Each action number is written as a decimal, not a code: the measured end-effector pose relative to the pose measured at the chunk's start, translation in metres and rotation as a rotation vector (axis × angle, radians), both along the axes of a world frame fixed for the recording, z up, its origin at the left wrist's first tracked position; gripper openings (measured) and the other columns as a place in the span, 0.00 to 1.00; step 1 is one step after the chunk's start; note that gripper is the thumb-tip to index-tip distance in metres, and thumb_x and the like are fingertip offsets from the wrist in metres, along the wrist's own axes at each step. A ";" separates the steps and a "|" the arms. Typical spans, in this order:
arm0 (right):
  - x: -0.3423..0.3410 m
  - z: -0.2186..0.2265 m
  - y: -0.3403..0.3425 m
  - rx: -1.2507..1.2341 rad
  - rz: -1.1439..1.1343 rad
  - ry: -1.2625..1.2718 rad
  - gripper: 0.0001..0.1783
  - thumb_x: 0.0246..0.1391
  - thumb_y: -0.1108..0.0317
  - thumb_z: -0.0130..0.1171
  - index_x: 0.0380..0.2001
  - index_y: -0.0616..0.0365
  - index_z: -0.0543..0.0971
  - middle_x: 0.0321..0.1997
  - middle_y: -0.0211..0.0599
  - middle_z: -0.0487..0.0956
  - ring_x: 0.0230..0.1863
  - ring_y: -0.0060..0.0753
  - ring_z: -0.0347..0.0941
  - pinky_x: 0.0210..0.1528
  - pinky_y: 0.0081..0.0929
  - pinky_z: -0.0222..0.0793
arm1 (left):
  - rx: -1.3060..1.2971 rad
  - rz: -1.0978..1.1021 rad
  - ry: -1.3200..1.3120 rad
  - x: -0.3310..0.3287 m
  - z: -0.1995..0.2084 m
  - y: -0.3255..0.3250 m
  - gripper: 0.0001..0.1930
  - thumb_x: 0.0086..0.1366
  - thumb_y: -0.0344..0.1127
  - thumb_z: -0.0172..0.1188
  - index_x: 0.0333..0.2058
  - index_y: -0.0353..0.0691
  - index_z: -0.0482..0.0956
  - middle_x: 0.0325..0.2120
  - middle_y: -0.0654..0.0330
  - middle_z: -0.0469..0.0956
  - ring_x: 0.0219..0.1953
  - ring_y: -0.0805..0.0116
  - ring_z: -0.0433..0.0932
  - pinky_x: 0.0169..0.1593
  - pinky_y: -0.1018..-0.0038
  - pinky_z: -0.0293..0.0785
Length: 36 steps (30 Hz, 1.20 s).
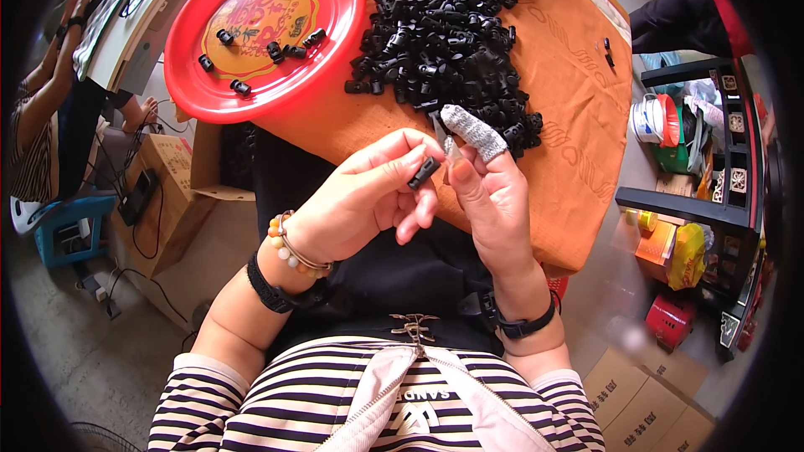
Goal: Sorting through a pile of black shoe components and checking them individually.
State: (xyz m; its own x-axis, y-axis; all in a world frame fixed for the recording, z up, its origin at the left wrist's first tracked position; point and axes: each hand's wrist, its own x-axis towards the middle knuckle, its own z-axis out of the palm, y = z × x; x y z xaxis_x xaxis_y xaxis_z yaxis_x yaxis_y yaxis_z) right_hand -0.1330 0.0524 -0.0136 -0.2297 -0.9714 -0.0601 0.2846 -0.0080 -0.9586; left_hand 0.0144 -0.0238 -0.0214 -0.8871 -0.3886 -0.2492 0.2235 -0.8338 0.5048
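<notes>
Between thumb and fingertips, my left hand (377, 188) pinches a small black plastic cord lock (425, 173). My right hand (494, 201) is closed beside it, gripping a thin, pointed blade (440, 129) whose lower part is hidden by the fingers. A grey knitted finger cover (474, 131) wraps the right index finger. The hands nearly meet over the near edge of the orange-covered table. Just beyond them spreads a large heap of black cord locks (444, 33). Several loose ones lie in a round red plastic tray (182, 75) at the far left.
An orange cloth (578, 142) covers the table, with a few black pieces (609, 52) near its right edge. Below left stands an open cardboard box (222, 192). To the right is a dark shelf (682, 208) with bags and containers. Other people sit at left and far right.
</notes>
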 end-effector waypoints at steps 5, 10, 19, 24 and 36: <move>0.002 0.001 0.004 0.015 -0.005 0.100 0.31 0.54 0.62 0.58 0.56 0.67 0.61 0.38 0.30 0.73 0.36 0.14 0.67 0.39 0.12 0.64 | 0.075 0.089 -0.026 0.001 -0.005 -0.004 0.11 0.67 0.39 0.43 0.43 0.41 0.64 0.17 0.60 0.69 0.13 0.75 0.65 0.18 0.82 0.62; -0.001 0.003 0.014 0.079 0.106 0.223 0.27 0.55 0.68 0.56 0.56 0.63 0.62 0.30 0.23 0.69 0.29 0.11 0.61 0.31 0.10 0.59 | 0.096 0.143 -0.070 0.001 -0.004 -0.002 0.09 0.67 0.40 0.43 0.40 0.42 0.64 0.17 0.60 0.70 0.14 0.75 0.66 0.18 0.82 0.62; 0.001 0.008 0.015 0.077 0.143 0.386 0.25 0.54 0.73 0.54 0.55 0.62 0.64 0.31 0.27 0.73 0.27 0.12 0.64 0.29 0.12 0.61 | 0.045 0.199 -0.178 -0.003 0.001 0.000 0.08 0.67 0.40 0.44 0.40 0.43 0.65 0.19 0.66 0.71 0.15 0.80 0.67 0.18 0.83 0.62; 0.002 0.010 0.013 0.030 0.131 0.350 0.24 0.54 0.73 0.55 0.55 0.62 0.65 0.37 0.33 0.77 0.31 0.12 0.68 0.34 0.12 0.65 | -0.010 0.140 -0.069 0.003 -0.004 -0.001 0.09 0.67 0.42 0.46 0.40 0.44 0.68 0.18 0.67 0.69 0.17 0.82 0.66 0.20 0.84 0.61; 0.004 0.011 0.013 0.054 0.117 0.380 0.23 0.53 0.74 0.55 0.53 0.62 0.67 0.31 0.29 0.75 0.29 0.10 0.66 0.32 0.10 0.63 | 0.089 0.087 -0.094 0.002 0.000 0.000 0.07 0.69 0.40 0.42 0.38 0.45 0.65 0.13 0.70 0.60 0.12 0.83 0.54 0.17 0.85 0.49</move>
